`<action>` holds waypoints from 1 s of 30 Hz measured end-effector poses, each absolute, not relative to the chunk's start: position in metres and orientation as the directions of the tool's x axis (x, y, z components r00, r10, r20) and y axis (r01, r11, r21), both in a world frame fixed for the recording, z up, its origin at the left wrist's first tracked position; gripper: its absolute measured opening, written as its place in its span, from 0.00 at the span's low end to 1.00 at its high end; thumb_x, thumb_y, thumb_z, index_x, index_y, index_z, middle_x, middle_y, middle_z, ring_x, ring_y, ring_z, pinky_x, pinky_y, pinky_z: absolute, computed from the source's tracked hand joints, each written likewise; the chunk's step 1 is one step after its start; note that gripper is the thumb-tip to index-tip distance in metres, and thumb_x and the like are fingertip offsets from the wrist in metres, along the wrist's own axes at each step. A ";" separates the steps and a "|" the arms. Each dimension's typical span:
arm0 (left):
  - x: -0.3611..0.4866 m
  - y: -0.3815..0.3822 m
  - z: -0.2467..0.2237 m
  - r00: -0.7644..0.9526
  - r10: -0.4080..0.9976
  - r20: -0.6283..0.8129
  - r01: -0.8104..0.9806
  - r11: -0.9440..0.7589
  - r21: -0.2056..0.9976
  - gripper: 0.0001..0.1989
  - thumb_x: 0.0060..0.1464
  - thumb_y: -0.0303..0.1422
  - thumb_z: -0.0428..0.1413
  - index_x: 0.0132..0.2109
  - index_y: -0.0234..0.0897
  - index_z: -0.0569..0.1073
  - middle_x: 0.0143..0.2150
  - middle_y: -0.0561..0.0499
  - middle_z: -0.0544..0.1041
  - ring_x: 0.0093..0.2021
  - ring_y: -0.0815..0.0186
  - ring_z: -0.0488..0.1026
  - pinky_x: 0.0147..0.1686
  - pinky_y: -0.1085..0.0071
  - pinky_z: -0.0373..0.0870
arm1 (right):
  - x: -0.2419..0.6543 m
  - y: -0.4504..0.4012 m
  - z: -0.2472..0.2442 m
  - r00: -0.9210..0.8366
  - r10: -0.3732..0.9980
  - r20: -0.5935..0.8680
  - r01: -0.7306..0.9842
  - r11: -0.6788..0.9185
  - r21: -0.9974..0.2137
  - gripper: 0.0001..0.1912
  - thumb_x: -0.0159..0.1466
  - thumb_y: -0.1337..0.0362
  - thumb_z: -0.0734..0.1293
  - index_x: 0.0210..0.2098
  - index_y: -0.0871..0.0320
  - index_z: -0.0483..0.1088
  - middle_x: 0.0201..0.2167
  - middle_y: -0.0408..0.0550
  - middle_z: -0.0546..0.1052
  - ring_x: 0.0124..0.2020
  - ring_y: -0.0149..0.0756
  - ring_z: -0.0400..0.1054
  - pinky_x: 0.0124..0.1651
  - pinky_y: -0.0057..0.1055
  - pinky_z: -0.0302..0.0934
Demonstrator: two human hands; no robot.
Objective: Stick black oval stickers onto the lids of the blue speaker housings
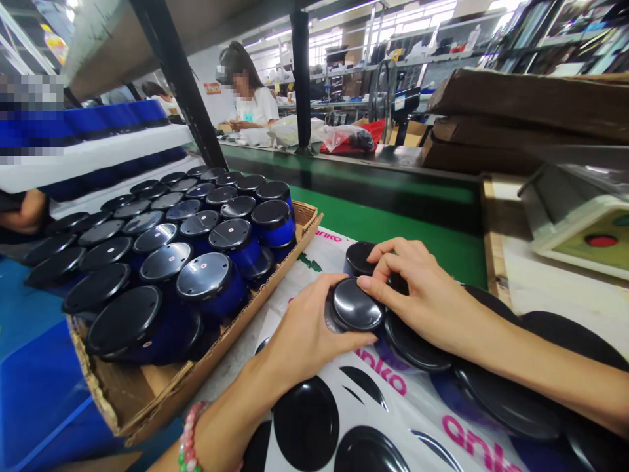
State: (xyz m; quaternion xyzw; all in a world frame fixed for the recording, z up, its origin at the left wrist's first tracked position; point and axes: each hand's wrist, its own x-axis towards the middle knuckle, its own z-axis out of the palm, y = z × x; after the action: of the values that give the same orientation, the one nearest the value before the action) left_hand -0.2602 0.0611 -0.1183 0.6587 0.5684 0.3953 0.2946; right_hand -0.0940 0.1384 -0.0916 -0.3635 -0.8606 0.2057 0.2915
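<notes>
My left hand (314, 324) is wrapped round the side of a round part with a glossy black top (358, 304). At that part's upper right edge rest the thumb and bent fingers of my right hand (410, 282); whether they pinch anything small is hidden. Just behind stands another black-topped part (360, 255). A white sheet with round black stickers (305, 423) lies below my left hand. Under my right forearm, more black-topped blue parts (417, 344) stand in a row on plastic printed with pink letters.
A cardboard tray (255, 305) on the left holds several blue parts with black tops. Behind runs a green belt (393, 219). A machine with a red button (602, 241) and cardboard stacks (531, 105) are right. People sit farther back.
</notes>
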 end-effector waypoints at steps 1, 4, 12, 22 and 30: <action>-0.260 0.061 -0.118 0.042 0.982 0.185 0.519 -0.180 0.835 0.31 0.41 0.35 0.67 0.51 0.43 0.63 0.48 0.53 0.73 0.47 0.62 0.71 0.46 0.65 0.67 | -0.094 0.138 -0.092 -0.567 0.743 0.355 0.504 0.654 -0.564 0.15 0.63 0.57 0.63 0.23 0.55 0.64 0.40 0.46 0.67 0.44 0.43 0.58 0.47 0.45 0.53; -0.260 0.063 -0.118 0.042 0.981 0.190 0.527 -0.183 0.830 0.31 0.42 0.35 0.67 0.52 0.43 0.63 0.48 0.53 0.73 0.48 0.61 0.71 0.47 0.65 0.67 | -0.094 0.138 -0.091 -0.574 0.737 0.357 0.504 0.662 -0.555 0.14 0.63 0.57 0.63 0.23 0.55 0.63 0.39 0.47 0.67 0.44 0.42 0.58 0.46 0.45 0.53; -0.261 0.063 -0.120 0.063 0.976 0.208 0.539 -0.209 0.816 0.30 0.44 0.37 0.66 0.52 0.43 0.64 0.48 0.53 0.73 0.48 0.61 0.71 0.47 0.66 0.67 | -0.095 0.137 -0.089 -0.606 0.704 0.371 0.546 0.707 -0.449 0.13 0.64 0.60 0.62 0.24 0.56 0.61 0.38 0.49 0.67 0.43 0.43 0.58 0.43 0.43 0.55; -0.263 0.066 -0.129 0.105 0.960 0.259 0.606 -0.268 0.749 0.34 0.48 0.40 0.62 0.59 0.39 0.59 0.55 0.45 0.68 0.56 0.56 0.65 0.56 0.59 0.61 | -0.085 0.145 -0.058 -0.728 0.477 0.492 0.600 0.790 0.122 0.15 0.62 0.52 0.63 0.29 0.57 0.63 0.35 0.53 0.66 0.39 0.49 0.59 0.38 0.44 0.53; -0.265 0.065 -0.137 0.185 0.903 0.389 0.757 -0.384 0.530 0.49 0.51 0.41 0.58 0.67 0.37 0.34 0.61 0.38 0.58 0.61 0.53 0.57 0.59 0.53 0.54 | -0.066 0.028 -0.048 -0.950 0.312 0.034 0.256 0.834 -0.488 0.06 0.58 0.68 0.68 0.36 0.55 0.69 0.31 0.41 0.74 0.29 0.30 0.68 0.30 0.24 0.62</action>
State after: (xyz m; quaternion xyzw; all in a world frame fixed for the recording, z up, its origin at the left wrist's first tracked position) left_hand -0.2649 0.0648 -0.1375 0.7620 0.5443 0.3332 0.1094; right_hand -0.0655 0.0278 -0.0478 -0.1486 -0.9560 0.2467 0.0561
